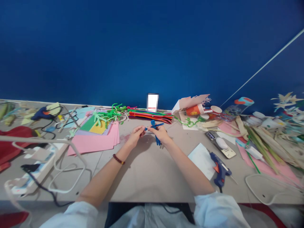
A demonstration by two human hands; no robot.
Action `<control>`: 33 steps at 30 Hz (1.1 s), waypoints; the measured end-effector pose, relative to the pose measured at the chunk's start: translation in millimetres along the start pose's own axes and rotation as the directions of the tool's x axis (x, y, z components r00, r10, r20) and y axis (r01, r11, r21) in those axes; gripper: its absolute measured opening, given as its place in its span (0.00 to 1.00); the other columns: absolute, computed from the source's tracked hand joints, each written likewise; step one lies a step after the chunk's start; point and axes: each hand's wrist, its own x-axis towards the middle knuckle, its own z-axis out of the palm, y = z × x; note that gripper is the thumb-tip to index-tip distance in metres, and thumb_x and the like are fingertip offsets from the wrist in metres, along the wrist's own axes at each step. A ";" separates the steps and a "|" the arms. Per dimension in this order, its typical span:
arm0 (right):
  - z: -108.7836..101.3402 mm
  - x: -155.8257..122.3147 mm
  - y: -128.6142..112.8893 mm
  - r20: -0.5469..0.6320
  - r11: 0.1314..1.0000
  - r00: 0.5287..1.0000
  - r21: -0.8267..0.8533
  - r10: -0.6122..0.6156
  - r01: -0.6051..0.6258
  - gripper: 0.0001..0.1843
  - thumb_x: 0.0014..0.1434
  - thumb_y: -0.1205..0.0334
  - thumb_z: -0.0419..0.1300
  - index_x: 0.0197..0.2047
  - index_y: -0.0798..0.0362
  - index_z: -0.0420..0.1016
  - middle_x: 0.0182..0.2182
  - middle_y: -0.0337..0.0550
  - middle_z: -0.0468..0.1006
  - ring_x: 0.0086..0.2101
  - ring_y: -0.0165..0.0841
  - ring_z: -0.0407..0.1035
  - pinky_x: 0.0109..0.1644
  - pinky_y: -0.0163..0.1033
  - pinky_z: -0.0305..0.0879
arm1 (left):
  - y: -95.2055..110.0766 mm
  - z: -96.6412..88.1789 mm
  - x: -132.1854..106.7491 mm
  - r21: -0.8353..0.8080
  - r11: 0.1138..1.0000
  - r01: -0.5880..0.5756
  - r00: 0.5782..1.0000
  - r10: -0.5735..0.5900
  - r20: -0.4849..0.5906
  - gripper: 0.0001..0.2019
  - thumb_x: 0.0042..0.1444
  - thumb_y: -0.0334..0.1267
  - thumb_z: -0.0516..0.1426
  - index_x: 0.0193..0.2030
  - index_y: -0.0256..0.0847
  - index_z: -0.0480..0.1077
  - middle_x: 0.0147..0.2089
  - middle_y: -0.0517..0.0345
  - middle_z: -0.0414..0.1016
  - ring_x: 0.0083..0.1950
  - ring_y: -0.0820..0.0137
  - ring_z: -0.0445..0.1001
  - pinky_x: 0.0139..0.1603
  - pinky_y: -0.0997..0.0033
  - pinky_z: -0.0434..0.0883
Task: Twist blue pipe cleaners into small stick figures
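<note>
Head view: a blue pipe-cleaner figure (154, 134) is held between the person's two hands, above the bare middle of the bench (147, 177) and closer to the far edge than the near one. Its long axis runs roughly front to back, with a small top loop toward the far edge and a twisted end dropping toward the person. One blue strand reaches sideways toward the left hand (136, 136). The right hand (160, 133) is nearer the figure's body, its fingers pinching it around the middle. The left hand's fingers pinch near the end of the side strand, though the exact grip is too small to tell. Neither hand is spread. A beaded bracelet (118, 159) circles the left wrist. Beyond the hands, a bundle of coloured pipe cleaners (149, 116) lies along the far edge. Green pipe-cleaner shapes (106, 115) sit toward the far left, near sheets of pink paper (92, 142). Toward the right edge, a blue hot glue gun (219, 169) rests beside a white card (201, 160).
</note>
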 end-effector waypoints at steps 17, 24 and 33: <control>5.3 -7.0 -3.6 -0.124 0.915 0.965 -0.363 -0.232 0.174 0.13 0.51 0.51 0.59 0.26 0.53 0.73 0.28 0.44 0.76 0.31 0.36 0.68 0.42 0.41 0.63 | 3.3 14.8 -21.2 0.684 0.619 -0.386 0.872 0.487 0.050 0.12 0.59 0.40 0.49 0.28 0.40 0.68 0.27 0.59 0.66 0.29 0.72 0.62 0.31 0.72 0.57; -2.5 -5.5 -11.2 0.078 0.733 0.923 -0.584 -0.378 0.349 0.05 0.52 0.58 0.60 0.29 0.50 0.75 0.34 0.47 0.77 0.40 0.40 0.67 0.50 0.44 0.60 | 16.5 2.0 -20.2 0.838 0.289 -0.463 0.779 0.583 0.230 0.12 0.58 0.37 0.50 0.24 0.41 0.64 0.25 0.57 0.62 0.29 0.70 0.62 0.32 0.71 0.57; -6.1 -7.1 -21.1 0.229 0.957 0.967 -0.235 -0.114 0.168 0.10 0.49 0.54 0.63 0.27 0.53 0.76 0.26 0.39 0.75 0.30 0.31 0.69 0.39 0.37 0.64 | 20.7 -1.6 -7.3 0.318 0.916 -0.245 0.969 0.224 0.104 0.18 0.54 0.49 0.53 0.21 0.40 0.62 0.18 0.64 0.54 0.22 0.76 0.53 0.24 0.72 0.52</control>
